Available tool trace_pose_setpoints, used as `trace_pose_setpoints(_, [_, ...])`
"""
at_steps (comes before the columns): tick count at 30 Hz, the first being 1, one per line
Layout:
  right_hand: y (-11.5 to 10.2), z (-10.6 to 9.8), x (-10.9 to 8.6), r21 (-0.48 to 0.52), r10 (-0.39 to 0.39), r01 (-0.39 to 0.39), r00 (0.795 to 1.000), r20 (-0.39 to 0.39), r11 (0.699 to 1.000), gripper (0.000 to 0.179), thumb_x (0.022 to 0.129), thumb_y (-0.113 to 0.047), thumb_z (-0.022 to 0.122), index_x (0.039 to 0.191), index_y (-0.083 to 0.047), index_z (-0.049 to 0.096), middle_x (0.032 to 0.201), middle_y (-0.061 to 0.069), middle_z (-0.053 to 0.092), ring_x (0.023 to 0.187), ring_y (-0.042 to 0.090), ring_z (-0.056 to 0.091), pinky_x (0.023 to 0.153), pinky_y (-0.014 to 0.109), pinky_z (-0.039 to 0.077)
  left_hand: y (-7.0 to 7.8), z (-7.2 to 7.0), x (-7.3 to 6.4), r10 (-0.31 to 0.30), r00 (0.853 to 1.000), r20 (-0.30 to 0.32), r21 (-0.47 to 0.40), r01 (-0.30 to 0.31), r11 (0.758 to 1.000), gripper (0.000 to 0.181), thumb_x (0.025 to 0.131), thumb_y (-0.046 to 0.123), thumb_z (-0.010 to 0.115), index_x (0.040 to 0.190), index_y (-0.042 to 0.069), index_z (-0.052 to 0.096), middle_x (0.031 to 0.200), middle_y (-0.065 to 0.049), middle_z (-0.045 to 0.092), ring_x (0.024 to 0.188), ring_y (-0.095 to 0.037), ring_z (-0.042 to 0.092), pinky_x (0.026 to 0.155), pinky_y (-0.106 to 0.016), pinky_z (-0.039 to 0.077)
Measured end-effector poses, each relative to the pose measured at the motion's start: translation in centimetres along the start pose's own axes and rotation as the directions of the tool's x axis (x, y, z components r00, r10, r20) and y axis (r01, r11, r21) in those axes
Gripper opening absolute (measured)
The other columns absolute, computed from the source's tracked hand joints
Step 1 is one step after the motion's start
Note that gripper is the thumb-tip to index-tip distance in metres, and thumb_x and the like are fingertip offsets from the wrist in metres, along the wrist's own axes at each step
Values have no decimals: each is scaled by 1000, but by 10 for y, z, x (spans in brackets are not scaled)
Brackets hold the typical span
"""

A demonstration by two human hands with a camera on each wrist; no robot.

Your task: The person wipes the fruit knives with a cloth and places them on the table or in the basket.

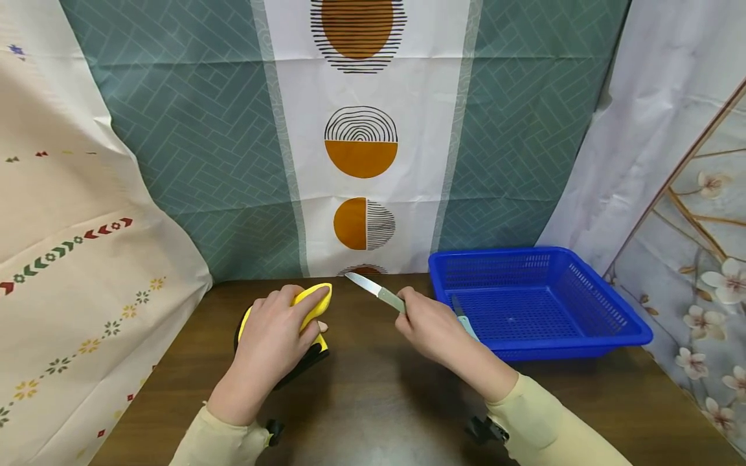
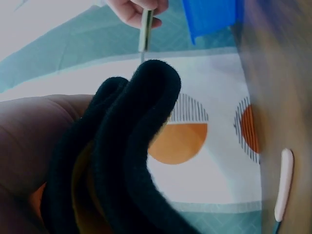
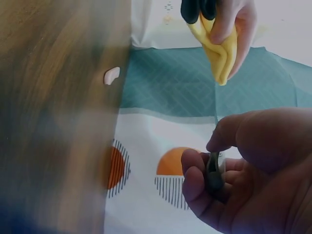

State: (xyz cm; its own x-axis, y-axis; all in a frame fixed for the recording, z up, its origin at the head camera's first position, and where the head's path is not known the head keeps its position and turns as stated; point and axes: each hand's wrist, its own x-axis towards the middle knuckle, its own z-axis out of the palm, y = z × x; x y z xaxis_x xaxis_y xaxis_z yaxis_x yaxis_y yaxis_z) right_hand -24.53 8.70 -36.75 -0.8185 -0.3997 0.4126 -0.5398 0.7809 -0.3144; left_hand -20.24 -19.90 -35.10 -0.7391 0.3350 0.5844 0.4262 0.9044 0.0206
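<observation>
My left hand point(image 1: 268, 340) grips a folded yellow and black cloth point(image 1: 315, 303) above the table's left half. Its dark side point(image 2: 141, 122) fills much of the left wrist view. In my right hand point(image 1: 434, 327) is a small knife with a pale green handle point(image 1: 392, 299); the blade points up and left, apart from the cloth. Below the left hand lies an object with a pale pink handle point(image 2: 283, 187), mostly hidden in the head view. A second knife point(image 1: 462, 316) with a light blue handle is at the basket's left side, partly behind my right hand.
A blue plastic basket point(image 1: 574, 344) stands at the right on the dark wooden table point(image 1: 373, 401). Behind the table hangs a patterned curtain point(image 1: 367, 84). More printed fabric point(image 1: 87, 213) hangs at the left, and flowered fabric point(image 1: 693, 310) at the right.
</observation>
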Motion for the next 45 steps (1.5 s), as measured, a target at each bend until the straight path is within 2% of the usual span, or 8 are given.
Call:
trace_pose_setpoints(5, [3, -7, -8, 38, 44, -45, 999, 28, 998, 25, 96, -8, 68, 120, -4, 66, 83, -2, 60, 66, 18, 54, 60, 39, 50, 8, 0, 3, 11, 999, -33, -21, -12, 1000, 55, 89, 8, 80, 142, 20, 75, 115, -16, 70, 93, -38, 68, 75, -53, 53])
trace_pose_setpoints(10, [5, -16, -13, 79, 76, -80, 996, 52, 994, 28, 98, -10, 66, 126, -6, 63, 77, -6, 55, 66, 17, 53, 60, 38, 48, 17, -1, 10, 13, 997, -70, -48, -17, 999, 56, 90, 6, 75, 144, 21, 75, 117, -15, 71, 94, -38, 68, 76, -52, 53])
trace_pose_setpoints(14, [6, -21, -17, 82, 86, -89, 996, 37, 993, 32, 99, -10, 64, 131, -7, 64, 77, -5, 55, 67, 18, 53, 62, 40, 48, 25, -4, 19, 28, 996, -87, -56, -33, 998, 55, 90, 7, 76, 144, 21, 74, 118, -15, 71, 96, -39, 68, 76, -53, 53])
trace_pose_setpoints(19, [5, -22, -22, 51, 65, -66, 998, 12, 997, 33, 99, -10, 65, 132, -8, 67, 94, -1, 70, 72, 19, 57, 67, 44, 54, 34, -6, 22, 64, 993, -99, -45, -69, 997, 56, 88, 8, 79, 142, 21, 74, 117, -15, 70, 94, -39, 68, 75, -53, 52])
trace_pose_setpoints(22, [4, -23, -25, 46, 53, -53, 999, 0, 998, 32, 101, -11, 65, 132, -9, 68, 101, 0, 73, 74, 19, 59, 69, 46, 55, 38, -5, 22, 83, 992, -98, -33, -87, 996, 56, 88, 9, 81, 141, 22, 74, 116, -15, 69, 94, -39, 68, 76, -52, 52])
trace_pose_setpoints(31, [-1, -28, -29, 74, 58, -57, 998, -6, 996, 21, 108, -20, 71, 127, -13, 69, 82, -7, 57, 68, 14, 52, 61, 37, 47, 49, 0, 22, 150, 982, -114, -25, -153, 988, 55, 86, 9, 82, 139, 22, 74, 114, -14, 68, 91, -37, 67, 79, -52, 54])
trace_pose_setpoints(40, [-7, -36, -33, 77, 53, -50, 998, -30, 996, 22, 108, -20, 72, 128, -13, 69, 82, -6, 59, 67, 15, 52, 60, 36, 47, 61, 3, 22, 190, 966, -172, -45, -201, 979, 56, 85, 9, 82, 138, 23, 74, 115, -13, 70, 93, -35, 69, 84, -53, 55])
trace_pose_setpoints(45, [-10, -37, -35, 77, 49, -46, 998, -31, 996, 22, 108, -20, 72, 129, -12, 69, 81, -7, 58, 65, 14, 52, 59, 36, 46, 66, 2, 21, 187, 970, -156, -46, -197, 979, 57, 85, 10, 84, 140, 24, 73, 118, -13, 70, 95, -34, 69, 86, -52, 54])
